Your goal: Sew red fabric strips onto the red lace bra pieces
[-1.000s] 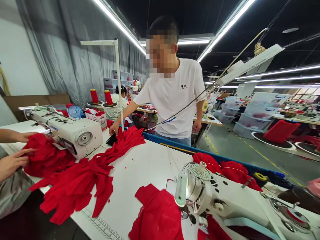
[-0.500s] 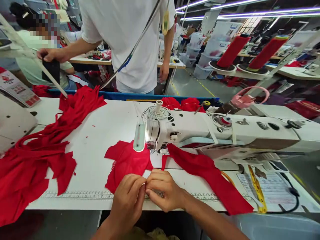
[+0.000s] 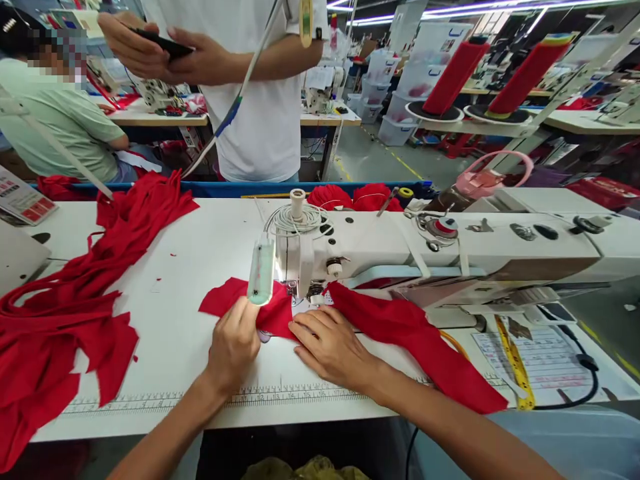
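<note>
A piece of red fabric [image 3: 227, 297] lies on the table at the needle area of a white sewing machine [image 3: 370, 241]. My left hand [image 3: 234, 347] is closed on this piece's near edge, its fingertips partly hidden behind the pale lamp [image 3: 261, 272]. My right hand [image 3: 333, 347] lies palm down just in front of the presser foot [image 3: 316, 293], fingers extended, the tips touching the fabric's right edge. A long red fabric strip [image 3: 400, 327] runs from beside the needle area to the table's front right.
A heap of red fabric strips [image 3: 100, 267] covers the table's left side. A ruler tape [image 3: 270, 395] follows the front edge. A yellow tape measure [image 3: 515, 363] and papers lie at right. Red thread cones [image 3: 455, 77] stand behind. Across the table, a person holds a phone [image 3: 165, 43].
My hands have separated and moved forward, the left to the fabric, the right to the presser foot. The fabric now lies flatter. The person opposite has raised the phone with both hands.
</note>
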{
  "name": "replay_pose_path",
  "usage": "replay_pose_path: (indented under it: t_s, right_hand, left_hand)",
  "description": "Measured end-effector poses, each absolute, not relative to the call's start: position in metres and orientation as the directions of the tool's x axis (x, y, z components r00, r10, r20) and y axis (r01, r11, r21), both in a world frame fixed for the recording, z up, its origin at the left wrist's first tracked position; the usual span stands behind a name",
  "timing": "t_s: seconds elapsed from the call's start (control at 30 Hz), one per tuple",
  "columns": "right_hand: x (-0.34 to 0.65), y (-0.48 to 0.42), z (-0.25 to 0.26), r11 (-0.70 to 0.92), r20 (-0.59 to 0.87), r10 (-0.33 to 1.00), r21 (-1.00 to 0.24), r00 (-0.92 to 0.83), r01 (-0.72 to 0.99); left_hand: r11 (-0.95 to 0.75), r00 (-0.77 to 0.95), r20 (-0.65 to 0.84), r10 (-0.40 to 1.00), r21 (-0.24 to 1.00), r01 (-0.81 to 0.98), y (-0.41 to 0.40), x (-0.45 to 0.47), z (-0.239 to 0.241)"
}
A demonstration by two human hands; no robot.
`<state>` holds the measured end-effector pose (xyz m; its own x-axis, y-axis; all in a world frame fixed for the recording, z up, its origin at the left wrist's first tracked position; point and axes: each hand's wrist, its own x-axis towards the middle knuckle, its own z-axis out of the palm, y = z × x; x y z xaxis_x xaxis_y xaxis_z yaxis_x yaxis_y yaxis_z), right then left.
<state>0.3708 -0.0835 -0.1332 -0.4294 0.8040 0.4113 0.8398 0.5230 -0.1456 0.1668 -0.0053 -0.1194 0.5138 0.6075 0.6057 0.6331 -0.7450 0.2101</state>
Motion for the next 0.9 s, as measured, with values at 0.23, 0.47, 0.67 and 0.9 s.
replay_pose_path:
  t_s: [0.23, 0.47, 0.67, 0.9]
  right_hand:
    - [0.373, -0.080, -0.136, 0.503, 0.437, 0.805, -0.142, -0.402, 0.852]
    - [0.377, -0.080, -0.135, 0.596, 0.428, 0.772, -0.229, -0.470, 0.770]
    - [0.379, -0.082, -0.136, 0.595, 0.449, 0.765, -0.221, -0.461, 0.773]
    - [0.377, -0.085, -0.130, 0.587, 0.470, 0.762, -0.213, -0.445, 0.781]
  left_hand:
    - [-0.808, 0.699, 0.408, 0.587, 0.253, 0.532, 0.012, 0.173, -0.109]
    - [-0.909, 0.813, 0.435, 0.386, 0.029, 0.416, 0.008, 0.174, -0.117]
    - [-0.918, 0.856, 0.368, 0.363, -0.013, 0.396, 0.008, 0.177, -0.117]
    - [-0.921, 0.867, 0.360, 0.345, -0.048, 0.387, 0.000, 0.182, -0.119]
